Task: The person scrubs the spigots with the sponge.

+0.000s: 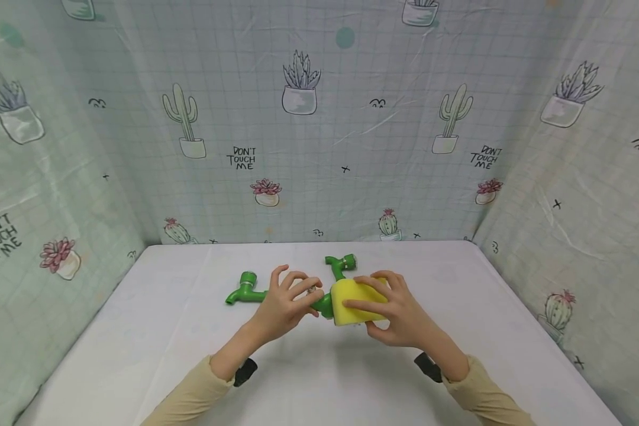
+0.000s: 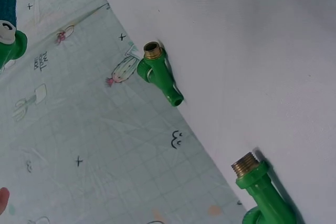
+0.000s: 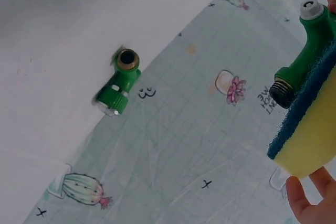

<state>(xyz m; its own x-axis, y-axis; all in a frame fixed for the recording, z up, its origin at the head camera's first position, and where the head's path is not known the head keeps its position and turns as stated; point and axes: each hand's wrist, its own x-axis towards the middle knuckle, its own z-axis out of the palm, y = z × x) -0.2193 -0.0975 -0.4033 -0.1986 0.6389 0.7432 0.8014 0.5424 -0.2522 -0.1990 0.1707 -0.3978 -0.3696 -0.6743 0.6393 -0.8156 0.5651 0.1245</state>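
My left hand (image 1: 283, 305) holds a green plastic tap (image 3: 310, 51) with a threaded metal end and a whitish cap-like part. Its fingers hide most of the tap in the head view. In my right hand (image 1: 399, 313) is a yellow sponge (image 1: 351, 305), gripped with the thumb below and fingers spread over its face. The sponge's dark blue scouring side (image 3: 302, 108) lies against the tap's body. In the left wrist view, the blue scouring side (image 2: 7, 6) and a bit of the green tap (image 2: 18, 45) show at the left edge.
Two more green taps lie on the white table: one (image 1: 247, 290) to the left of my left hand, the other (image 1: 343, 263) behind the sponge. Both have brass threaded ends. A cactus-print cloth (image 1: 346, 136) hangs behind and along both sides.
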